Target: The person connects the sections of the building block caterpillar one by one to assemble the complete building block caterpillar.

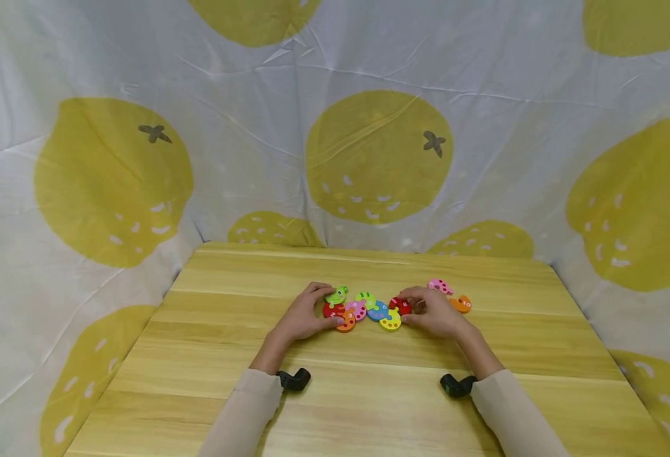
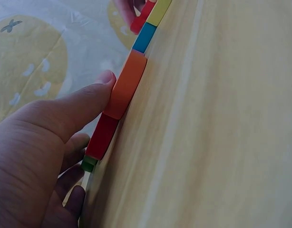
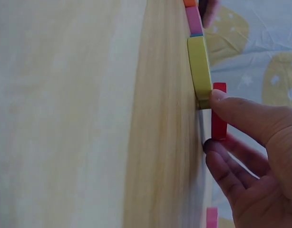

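A chain of colourful numbered caterpillar puzzle pieces lies across the table, from a green head piece [image 1: 337,295] through red, orange [image 2: 128,85], pink, green and blue [image 1: 377,310] to yellow [image 3: 199,66]. My left hand [image 1: 305,315] spans its left end, thumb on the orange piece and fingers around the green head. At the other end my right hand [image 1: 434,311] pinches a red piece [image 3: 219,114] between thumb and fingers. In the right wrist view that piece sits slightly higher than the yellow one beside it.
Beyond my right hand, a loose pink piece [image 1: 440,286] and an orange piece [image 1: 461,304] lie on the wooden table [image 1: 369,393]. A lemon-print cloth [image 1: 266,152] hangs behind and at both sides. Black wrist devices [image 1: 294,379] show near both cuffs.
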Tool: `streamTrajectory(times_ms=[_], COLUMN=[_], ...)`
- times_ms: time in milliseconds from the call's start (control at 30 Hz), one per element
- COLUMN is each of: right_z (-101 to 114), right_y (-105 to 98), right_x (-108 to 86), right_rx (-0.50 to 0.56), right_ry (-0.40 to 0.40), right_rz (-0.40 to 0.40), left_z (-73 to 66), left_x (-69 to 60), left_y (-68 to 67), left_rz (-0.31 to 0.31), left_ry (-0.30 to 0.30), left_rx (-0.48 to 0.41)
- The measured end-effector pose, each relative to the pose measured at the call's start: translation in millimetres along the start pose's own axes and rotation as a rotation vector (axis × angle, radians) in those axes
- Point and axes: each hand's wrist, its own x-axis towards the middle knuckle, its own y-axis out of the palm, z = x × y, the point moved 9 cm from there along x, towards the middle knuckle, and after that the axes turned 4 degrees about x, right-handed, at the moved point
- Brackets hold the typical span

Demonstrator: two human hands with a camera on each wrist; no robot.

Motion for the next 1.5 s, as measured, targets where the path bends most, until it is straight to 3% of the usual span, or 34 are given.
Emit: streamTrajectory(times_ms=[400, 533, 833, 1167, 1500], right_z=[2, -1, -9, -18, -38], right_y=[3, 6, 6, -25, -58], right_x=[-2.3, -3.1, -7.7, -17.1, -22.2], right_rx=[-0.019, -0.029, 0.042, -0.011, -0.034], right_ry=[-0.049, -0.030, -0.005, 0.001, 0.041], right_rz=[0.025, 0.019, -0.048, -0.145, -0.190], left_z=[-1.5, -1.5, -5.2, -7.0, -2.2], left_x=[0.7, -0.6, -5.9, -4.3, 2.6], left_y=[0.8, 1.0, 11.6, 8.8, 7.8], left_rz=[-0.002, -0.003, 0.062, 0.053, 0.000], left_ry=[0.009, 0.015, 0.099, 0.085, 0.023], left_rx=[0.005, 0.012, 0.086, 0.094, 0.084])
